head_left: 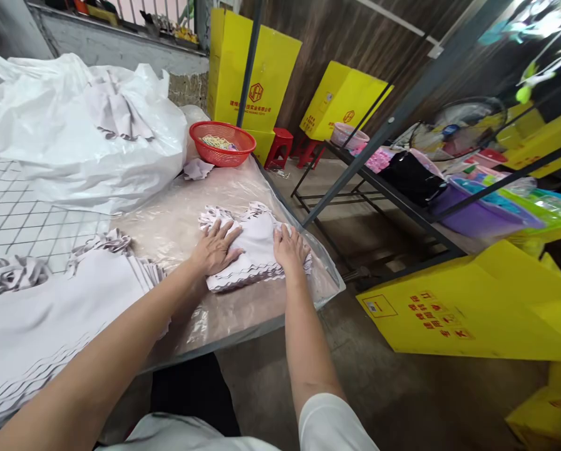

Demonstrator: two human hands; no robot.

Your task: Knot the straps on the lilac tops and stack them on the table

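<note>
A stack of pale lilac-grey fabric pieces (pixel 255 244) with wavy edges lies on the plastic-covered table (pixel 181 216). Flat on the stack's left side rests my left hand (pixel 218 247), its fingers spread. My right hand (pixel 290 247) presses on the right side, fingers stretched out over the cloth, and grips nothing that I can see. A larger stack of the same fabric (pixel 64 313) spreads over the table to the left, partly behind my left forearm.
A white plastic bag (pixel 87 138) with fabric inside sits at the back left. Behind the stack stands a red basket (pixel 223 144) holding small yellowish items. To the right are a dark metal rack (pixel 379 181), a purple basin (pixel 482 203) and a yellow box (pixel 468 307) on the floor.
</note>
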